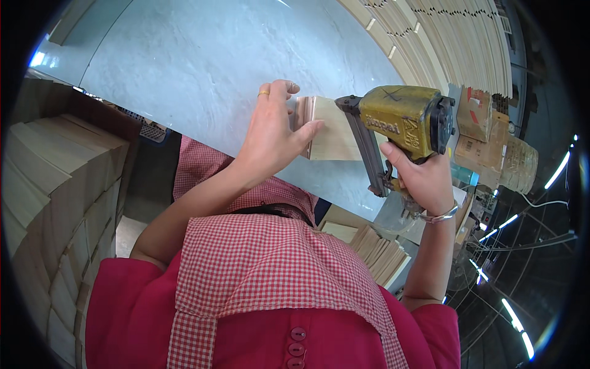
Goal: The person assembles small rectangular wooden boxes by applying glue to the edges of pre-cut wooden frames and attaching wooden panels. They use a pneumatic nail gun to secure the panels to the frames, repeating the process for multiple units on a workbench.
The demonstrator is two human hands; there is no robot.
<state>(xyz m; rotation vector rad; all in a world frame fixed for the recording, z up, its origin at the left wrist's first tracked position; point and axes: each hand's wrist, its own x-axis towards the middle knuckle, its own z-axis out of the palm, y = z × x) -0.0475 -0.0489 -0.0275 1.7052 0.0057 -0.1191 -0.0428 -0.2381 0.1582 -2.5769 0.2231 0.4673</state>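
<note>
A pale wooden board [335,132] lies on the grey marbled table, with reddish-brown strips along its left edge. My left hand [273,132] is at that edge, its thumb over the board's top and its curled fingers along the side. A ring is on one finger. In my right hand [428,183] is the grip of a yellow pneumatic nail gun [399,117] with a dark, worn body. Its nose reaches over the board's far right part, and its dark magazine slants back toward me across the right end. Whether the nose touches the wood I cannot tell.
Long rows of thin wooden boards [455,40] stand at the far right of the table [209,67]. Cardboard boxes [476,117] are beyond the nail gun. Tall stacks of wooden pieces [58,178] rise at my left, and more boards [381,258] stand below the table edge.
</note>
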